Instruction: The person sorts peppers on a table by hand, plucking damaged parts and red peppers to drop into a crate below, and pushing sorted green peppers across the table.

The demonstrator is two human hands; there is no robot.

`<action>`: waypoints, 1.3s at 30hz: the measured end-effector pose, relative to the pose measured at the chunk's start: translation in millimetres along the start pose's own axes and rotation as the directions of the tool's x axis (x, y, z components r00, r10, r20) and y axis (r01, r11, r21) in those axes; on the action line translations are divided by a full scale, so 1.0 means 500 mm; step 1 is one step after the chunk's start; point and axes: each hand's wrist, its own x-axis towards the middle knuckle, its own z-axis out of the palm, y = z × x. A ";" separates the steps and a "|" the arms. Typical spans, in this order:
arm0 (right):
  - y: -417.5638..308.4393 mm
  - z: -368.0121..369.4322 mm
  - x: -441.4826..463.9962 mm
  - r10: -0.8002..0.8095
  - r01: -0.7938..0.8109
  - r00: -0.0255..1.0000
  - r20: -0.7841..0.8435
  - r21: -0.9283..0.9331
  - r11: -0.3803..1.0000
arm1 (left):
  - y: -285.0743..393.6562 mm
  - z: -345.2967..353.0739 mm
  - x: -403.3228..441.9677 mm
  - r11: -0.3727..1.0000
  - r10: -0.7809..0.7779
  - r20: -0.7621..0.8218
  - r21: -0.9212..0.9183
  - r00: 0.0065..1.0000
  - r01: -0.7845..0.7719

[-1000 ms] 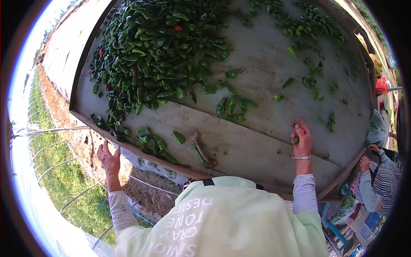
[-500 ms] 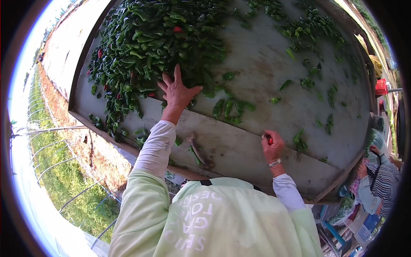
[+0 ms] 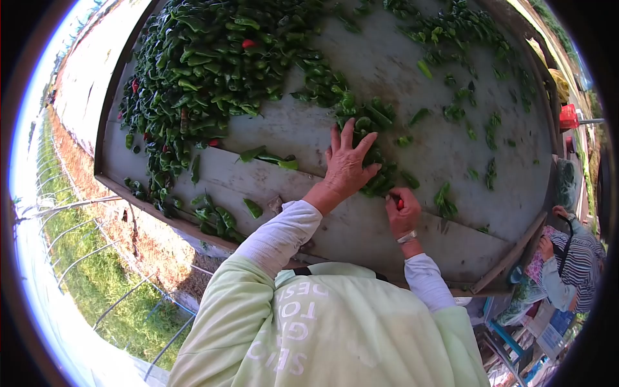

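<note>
My left hand [image 3: 348,162], its fingers spread, lies on a cluster of green peppers [image 3: 377,116] near the middle of the grey table [image 3: 284,122]. Close by on the right, my right hand [image 3: 403,213] is curled round a small red thing [image 3: 400,204], which looks like a red pepper. It wears a bracelet or watch at the wrist. A big pile of green peppers [image 3: 219,64] with a few red ones covers the upper left of the table. A few green peppers [image 3: 267,157] lie between the pile and my left hand.
Scattered green peppers [image 3: 464,32] are at the upper right. Along the near edge lie more peppers [image 3: 219,219]. A raised wooden rim [image 3: 509,255] borders the table. Beyond its right corner is another person in a striped top [image 3: 583,267], near a red object [image 3: 569,117].
My left hand has swept right from the pile's edge, and peppers now lie bunched beside it near my right hand. My right hand first moved left and closed, then stayed nearly in place.
</note>
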 end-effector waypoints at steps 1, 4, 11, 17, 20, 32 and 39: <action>0.002 0.000 -0.001 0.003 -0.003 1.000 -0.001 0.002 1.000 | -0.014 0.010 -0.003 0.981 0.093 -0.001 -0.173 0.996 -0.092; 0.005 0.003 -0.004 0.068 -0.068 0.998 0.015 0.007 0.998 | -0.069 -0.015 -0.002 0.915 0.186 -0.097 -0.345 0.978 -0.208; -0.003 0.002 0.002 -0.027 0.027 0.999 -0.038 0.000 1.000 | -0.257 -0.191 0.077 0.855 -0.007 -0.573 0.422 0.820 0.303; -0.004 0.002 0.002 -0.020 0.021 0.999 -0.039 0.006 1.000 | -0.343 -0.224 0.071 0.931 -0.346 -0.387 -0.025 0.855 0.365; -0.006 0.001 0.003 -0.027 0.027 0.999 -0.043 0.011 1.000 | -0.330 -0.218 0.050 0.944 -0.322 -0.416 -0.070 0.851 0.322; 0.000 0.005 0.002 -0.021 0.021 0.998 -0.053 0.006 1.000 | -0.291 -0.162 0.047 0.986 -0.055 -0.117 0.152 0.992 0.073; 0.006 0.009 0.001 -0.021 0.023 0.999 -0.048 0.043 0.999 | -0.293 -0.221 0.009 0.545 -0.331 -0.065 -0.827 0.941 0.134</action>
